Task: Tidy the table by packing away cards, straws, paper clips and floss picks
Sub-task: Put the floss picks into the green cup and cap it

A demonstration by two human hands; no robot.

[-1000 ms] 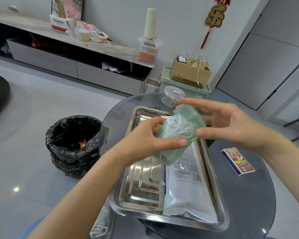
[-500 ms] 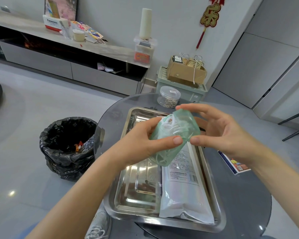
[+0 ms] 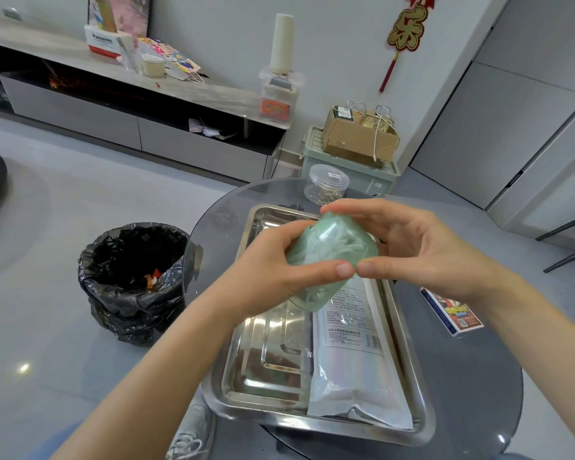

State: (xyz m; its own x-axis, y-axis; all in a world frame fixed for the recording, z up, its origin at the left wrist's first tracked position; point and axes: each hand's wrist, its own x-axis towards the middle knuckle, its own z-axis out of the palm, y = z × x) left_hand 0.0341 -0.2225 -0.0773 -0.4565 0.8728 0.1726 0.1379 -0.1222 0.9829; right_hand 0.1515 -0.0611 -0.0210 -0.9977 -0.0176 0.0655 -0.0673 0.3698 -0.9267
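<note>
Head view: left hand [image 3: 276,273] and right hand [image 3: 425,257] are clamping their grip on the green floss-pick case [image 3: 332,249] above the steel tray [image 3: 424,413]; probably closing its lid, so even thumb pressure is advisable.

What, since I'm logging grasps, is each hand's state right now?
Left hand: grips the green floss pick container.
Right hand: pinches the same container's upper end.
</note>
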